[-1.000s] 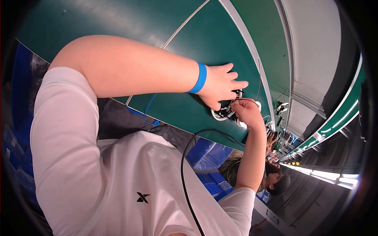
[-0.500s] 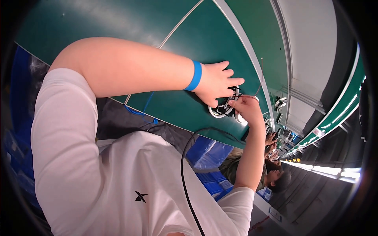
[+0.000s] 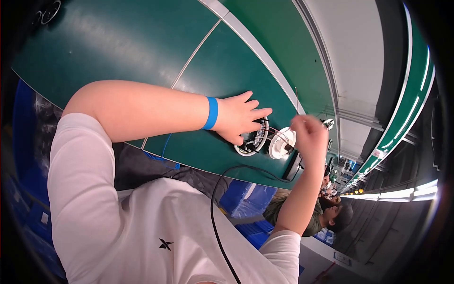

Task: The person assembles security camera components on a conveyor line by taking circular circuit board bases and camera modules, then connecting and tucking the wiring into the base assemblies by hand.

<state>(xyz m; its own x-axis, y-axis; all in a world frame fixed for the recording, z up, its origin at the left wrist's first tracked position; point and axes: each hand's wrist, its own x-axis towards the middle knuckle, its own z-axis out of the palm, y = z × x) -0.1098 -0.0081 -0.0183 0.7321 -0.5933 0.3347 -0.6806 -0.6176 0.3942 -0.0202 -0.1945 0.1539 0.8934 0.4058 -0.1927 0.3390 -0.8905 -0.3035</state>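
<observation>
- Lying right of centre in the head view, a white round housing (image 3: 257, 144), filled with wires and small parts, is seen on the green tabletop (image 3: 142, 61).
- Its left side is covered by the left hand (image 3: 236, 117), whose fingers are spread wide; the housing is touched, but nothing is seen gripped.
- A blue wristband (image 3: 211, 113) is worn on that wrist.
- Just right of the housing, a white disc (image 3: 277, 149) is tilted up, and the two are joined by thin wires (image 3: 270, 132).
- Above and right of the disc, the right hand (image 3: 309, 135) is raised with its fingers curled in; it is blurred, so whether anything is pinched there cannot be told.
- A black cable (image 3: 213, 203) is draped past the white shirt (image 3: 175, 227), lower centre.
- At lower right, a co-worker (image 3: 326, 215) in a dark top can be seen.
</observation>
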